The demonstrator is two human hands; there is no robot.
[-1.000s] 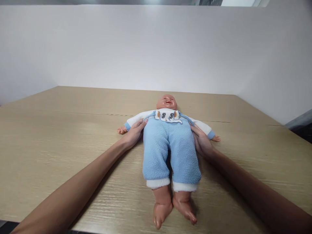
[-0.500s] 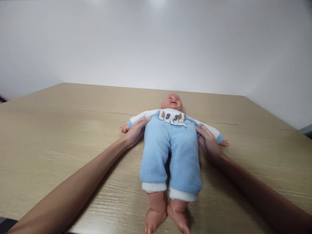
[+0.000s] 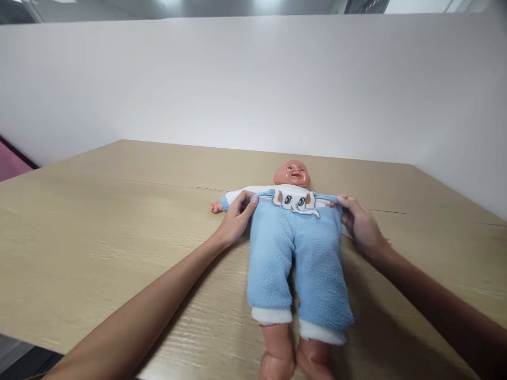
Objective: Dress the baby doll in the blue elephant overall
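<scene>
A baby doll (image 3: 293,173) lies on its back, feet toward me, in a white long-sleeved top and fluffy light blue overalls (image 3: 273,258). A white elephant face with big eyes (image 3: 295,202) decorates the chest. My left hand (image 3: 236,219) is closed at the overalls' upper left edge, thumb and fingers pinching the blue strap (image 3: 265,195). On the other side my right hand (image 3: 362,226) pinches the opposite strap (image 3: 327,197) and holds it out, pulled taut. The doll's arm on that side is mostly hidden behind my right hand.
The doll rests on a wide light wood table (image 3: 119,227) with a thin seam across it. Behind the table stands a white partition (image 3: 237,84). Something pink (image 3: 13,162) shows beyond the left edge.
My view has tilted up, showing more above the partition. Both hands have moved from the overalls' sides onto the straps. The right strap, slack before, is now lifted and stretched outward.
</scene>
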